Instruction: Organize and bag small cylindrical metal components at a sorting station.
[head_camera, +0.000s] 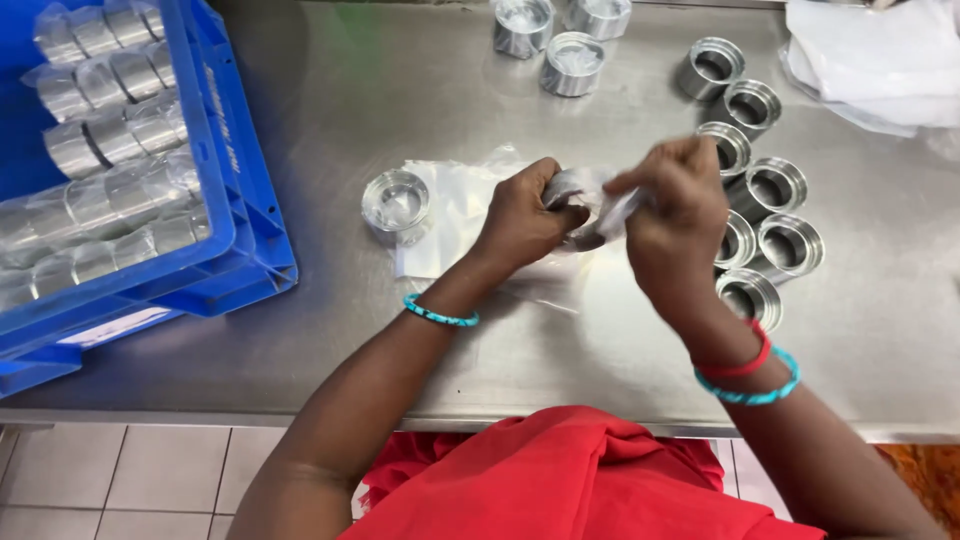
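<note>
Both hands: left hand (520, 215), right hand (672, 215) grip bagged metal ring (580, 200).

Blue crate (250, 215) holding bagged metal rings (95, 140); white sheets, perhaps plastic (880, 60), far corner.

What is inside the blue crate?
The blue crate holds rows of metal rings wrapped in clear plastic, lying on their sides. Anything under the top layer is covered, and the crate runs out of view.
</note>
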